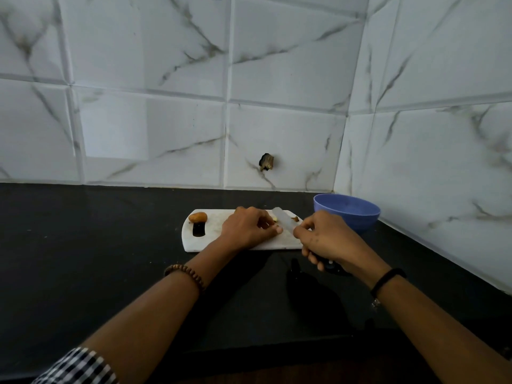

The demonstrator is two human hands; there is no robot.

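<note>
On a white rectangular chopping board (210,234) on the black worktop (110,245), the left hand (246,228) pinches a small pale food piece (275,218). The right hand (324,236) grips a black-handled knife (284,221), its blade just beside the piece.

The black countertop (97,259) is stretching wide and dark across the view, meeting the tiled wall (166,134) at the back and again along the right side. A white cutting board (212,236) is lying flat on it, about midway across and nearer the back wall than the front edge, its handle hole sitting at the left end. Just beside the board's right end, a blue bowl (357,221) is standing upright on the counter, tucked close to the corner.
</note>
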